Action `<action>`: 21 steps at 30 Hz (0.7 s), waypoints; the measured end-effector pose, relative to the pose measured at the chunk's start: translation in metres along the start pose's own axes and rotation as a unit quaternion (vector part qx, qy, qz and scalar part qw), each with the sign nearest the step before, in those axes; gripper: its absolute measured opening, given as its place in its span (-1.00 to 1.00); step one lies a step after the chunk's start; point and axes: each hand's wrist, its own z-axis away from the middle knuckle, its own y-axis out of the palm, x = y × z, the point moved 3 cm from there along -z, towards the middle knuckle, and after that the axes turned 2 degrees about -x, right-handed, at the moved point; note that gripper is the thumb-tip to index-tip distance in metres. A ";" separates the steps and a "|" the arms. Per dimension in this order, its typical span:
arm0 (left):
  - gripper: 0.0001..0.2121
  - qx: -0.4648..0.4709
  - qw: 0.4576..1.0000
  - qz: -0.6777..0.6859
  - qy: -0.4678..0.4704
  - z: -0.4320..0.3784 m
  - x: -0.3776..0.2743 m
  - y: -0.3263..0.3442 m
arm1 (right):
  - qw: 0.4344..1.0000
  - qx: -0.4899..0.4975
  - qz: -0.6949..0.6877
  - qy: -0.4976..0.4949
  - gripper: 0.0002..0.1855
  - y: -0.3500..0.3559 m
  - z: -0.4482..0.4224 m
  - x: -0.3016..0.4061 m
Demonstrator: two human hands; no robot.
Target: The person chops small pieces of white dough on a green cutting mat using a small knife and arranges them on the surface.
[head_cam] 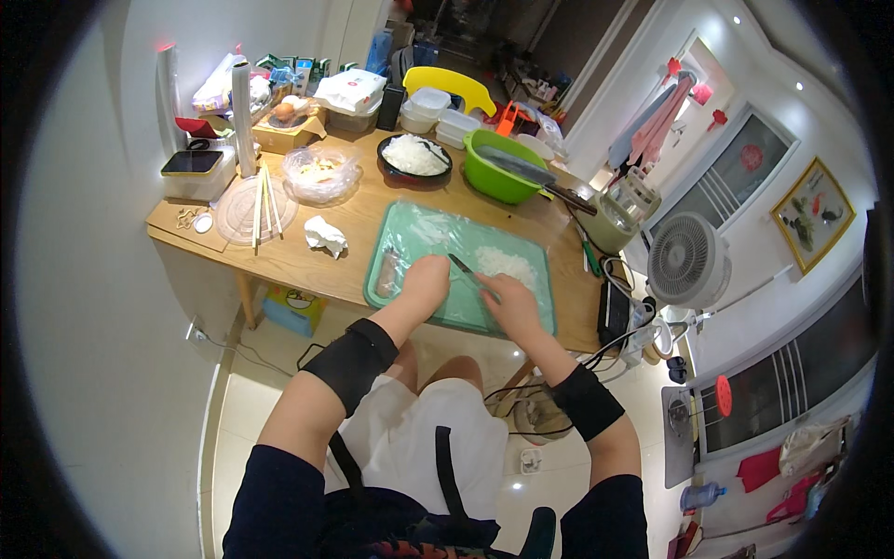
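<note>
My right hand (513,304) grips a dark, narrow-bladed knife (462,267), its blade slanting up and left over a green cutting board (461,318). Just left of the blade tip, my left hand (427,279) is curled with its knuckles up; whatever its fingers may hold is hidden. Clear plastic film (419,216) covers at least the upper part of the board. A mound of white rice (504,264) lies on the board's right side, with a thinner white patch (429,229) near its top. Along the left edge is a brownish strip (387,274), too unclear to name.
Behind the board stand a black bowl of rice (415,155) and a green basin (499,175) with a large knife (517,166) across it. Chopsticks (258,209), crumpled tissue (325,236) and a plastic-bagged food (320,171) lie left. Cables (614,342) and a fan (688,258) are right.
</note>
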 end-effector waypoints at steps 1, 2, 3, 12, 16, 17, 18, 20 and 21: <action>-0.94 -0.002 1.000 -0.001 0.000 0.000 0.000 0.000 | 1.000 0.001 -0.006 -0.004 -0.68 0.000 -0.001 0.002; -0.94 -0.013 1.000 0.002 0.008 0.001 0.000 0.000 | 1.000 0.007 -0.002 -0.007 -0.68 0.001 -0.001 0.003; -0.94 -0.025 1.000 0.005 0.016 0.001 0.001 0.001 | 1.000 0.012 0.003 -0.011 -0.68 0.004 -0.002 0.003; -0.92 -0.007 1.000 -0.020 0.021 -0.002 0.002 0.004 | 0.998 0.037 0.045 0.010 -0.67 0.023 -0.008 0.004; -0.91 -0.020 1.000 -0.002 0.013 -0.001 0.002 0.004 | 0.996 0.055 0.075 0.010 -0.67 0.023 -0.007 0.002; -0.91 -0.013 1.000 -0.004 0.011 -0.001 0.002 0.005 | 0.995 0.061 0.074 0.015 -0.67 0.024 -0.005 -0.002; -0.91 -0.008 1.000 -0.004 0.009 -0.002 0.003 0.006 | 0.995 0.068 0.075 0.020 -0.67 0.022 -0.003 -0.005; -0.90 -0.003 1.000 0.002 0.006 -0.002 0.004 0.007 | 0.995 0.068 0.068 0.018 -0.67 0.017 0.004 -0.011; -0.90 -0.005 1.000 0.007 0.004 -0.002 0.005 0.007 | 0.996 0.061 0.060 0.011 -0.68 0.013 0.005 -0.010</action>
